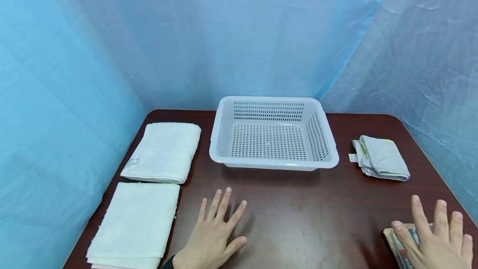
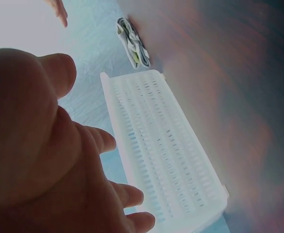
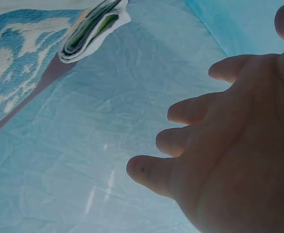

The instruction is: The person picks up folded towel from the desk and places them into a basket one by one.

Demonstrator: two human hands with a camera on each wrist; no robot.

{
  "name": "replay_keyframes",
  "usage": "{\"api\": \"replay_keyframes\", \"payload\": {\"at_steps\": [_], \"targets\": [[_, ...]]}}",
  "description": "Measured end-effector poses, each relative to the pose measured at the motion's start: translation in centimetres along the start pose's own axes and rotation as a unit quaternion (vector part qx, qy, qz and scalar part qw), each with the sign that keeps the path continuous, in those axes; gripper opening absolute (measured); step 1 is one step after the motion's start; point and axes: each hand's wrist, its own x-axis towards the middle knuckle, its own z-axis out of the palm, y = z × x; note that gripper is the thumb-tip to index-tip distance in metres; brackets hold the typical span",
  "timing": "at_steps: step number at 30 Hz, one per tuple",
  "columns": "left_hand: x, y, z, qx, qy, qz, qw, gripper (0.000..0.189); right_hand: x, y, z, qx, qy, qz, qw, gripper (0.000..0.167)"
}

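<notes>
My left hand (image 1: 210, 238) hovers with spread fingers over the near part of the table, to the right of a folded white towel (image 1: 136, 221). It holds nothing. Behind that towel lies another folded white towel (image 1: 164, 150). At the right, my right hand (image 1: 438, 240) is spread above a folded patterned towel (image 1: 397, 244), covering much of it; in the right wrist view this patterned towel (image 3: 25, 53) shows blue and white. A white perforated basket (image 1: 274, 163) stands at the back middle. Right of it sits a folded grey towel (image 1: 384, 157) with a white tag.
The dark brown table (image 1: 284, 211) has rounded back corners. A light blue curtain (image 1: 239, 32) hangs close behind it and along both sides. Pinkish cloth (image 1: 104, 266) peeks out beneath the near white towel.
</notes>
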Motion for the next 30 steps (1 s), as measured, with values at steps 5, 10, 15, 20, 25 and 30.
{"api": "replay_keyframes", "payload": {"at_steps": [5, 10, 15, 20, 25, 30], "targets": [[0.0, 0.0, -0.1, 0.0, -0.003, 0.001, 1.0, 0.069, 0.1, 0.4, 0.0, -0.005, -0.003, 0.009, 0.9999, 0.089], [0.0, 0.0, -0.1, -0.009, -0.009, -0.002, 0.9999, 0.069, 0.1, 0.6, -0.2, -0.011, -0.002, 0.008, 0.9999, 0.089], [0.0, 0.0, -0.1, -0.009, -0.004, -0.002, 0.9999, 0.069, 0.2, 0.7, -0.1, -0.015, -0.003, 0.016, 0.9997, 0.089], [0.0, 0.0, -0.1, -0.012, -0.005, -0.004, 0.9999, 0.069, 0.3, 1.2, 0.1, -0.007, 0.016, 0.015, 0.9997, 0.087], [0.0, -0.1, -0.1, -0.009, -0.004, -0.004, 0.9999, 0.069, 0.3, 1.8, 0.3, 0.005, 0.023, 0.011, 0.9997, 0.087], [0.1, 0.0, 0.0, -0.007, -0.003, -0.005, 1.0, 0.069, 0.2, 2.1, 0.3, 0.006, -0.002, 0.036, 0.9993, 0.091]]}}
